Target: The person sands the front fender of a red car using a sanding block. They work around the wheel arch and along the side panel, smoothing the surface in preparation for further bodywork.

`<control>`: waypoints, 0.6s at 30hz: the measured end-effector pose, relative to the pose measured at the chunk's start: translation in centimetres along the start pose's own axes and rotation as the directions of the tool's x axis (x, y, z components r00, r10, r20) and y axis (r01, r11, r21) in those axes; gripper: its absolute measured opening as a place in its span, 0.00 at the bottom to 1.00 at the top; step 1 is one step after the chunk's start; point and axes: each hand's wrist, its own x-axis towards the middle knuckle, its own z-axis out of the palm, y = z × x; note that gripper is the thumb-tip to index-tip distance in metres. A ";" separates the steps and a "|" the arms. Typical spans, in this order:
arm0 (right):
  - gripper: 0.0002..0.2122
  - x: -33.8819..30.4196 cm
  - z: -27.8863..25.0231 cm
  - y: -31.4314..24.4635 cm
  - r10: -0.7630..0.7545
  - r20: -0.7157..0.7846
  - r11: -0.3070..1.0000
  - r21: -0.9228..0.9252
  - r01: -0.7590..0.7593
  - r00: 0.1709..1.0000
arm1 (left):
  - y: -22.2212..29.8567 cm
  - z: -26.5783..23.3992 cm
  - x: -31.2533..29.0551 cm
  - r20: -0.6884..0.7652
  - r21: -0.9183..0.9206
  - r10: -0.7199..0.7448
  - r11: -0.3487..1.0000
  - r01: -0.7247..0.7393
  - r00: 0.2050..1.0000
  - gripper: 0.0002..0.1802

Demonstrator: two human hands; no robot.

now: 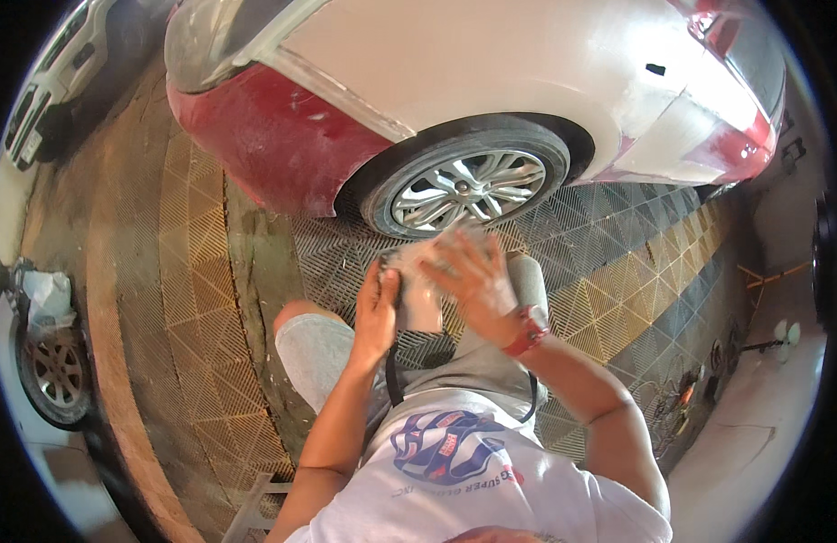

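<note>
Pale peach sheet between two hands, above the lap, with the car wheel at twelve o'clock.
The flat sheet (422,309) has a straight six-o'clock edge; its long axis runs roughly twelve to six, upper end blurred. The left hand (377,312) pinches its nine-o'clock side; the right hand (477,285), at two, blurs: grip, I cannot tell. Patterned floor (608,308) stretches toward three, past the wheel (463,188).

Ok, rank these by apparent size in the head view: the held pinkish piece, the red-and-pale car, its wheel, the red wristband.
Red-and-pale car
Its wheel
Pinkish piece, partly hidden
Red wristband
</note>
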 end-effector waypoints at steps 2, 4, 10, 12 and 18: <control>0.37 -1.8 1.5 -1.1 -0.081 0.061 0.984 0.161 0.070 0.995 | -2.5 0.0 1.5 -0.065 -0.221 0.055 0.973 -0.068 0.996 0.30; 0.37 -3.3 1.5 -1.6 -0.165 0.124 0.966 0.219 0.135 0.979 | -3.6 -0.4 1.9 -0.164 -0.201 0.067 0.975 -0.100 0.984 0.24; 0.37 -1.4 -3.2 -1.3 -0.265 0.050 0.902 0.367 0.229 0.963 | -6.1 -1.2 3.2 -0.303 -0.413 -0.221 0.907 0.081 0.927 0.30; 0.37 -1.6 -2.3 -1.1 -0.203 -0.013 0.878 0.440 0.188 0.979 | -4.6 -0.2 3.7 -0.064 -0.610 -0.237 0.778 0.151 0.969 0.29; 0.35 -2.5 1.2 5.3 -0.011 0.213 0.990 -0.135 0.041 0.977 | 0.3 2.1 4.1 -0.053 -0.633 -0.090 0.773 0.036 0.995 0.24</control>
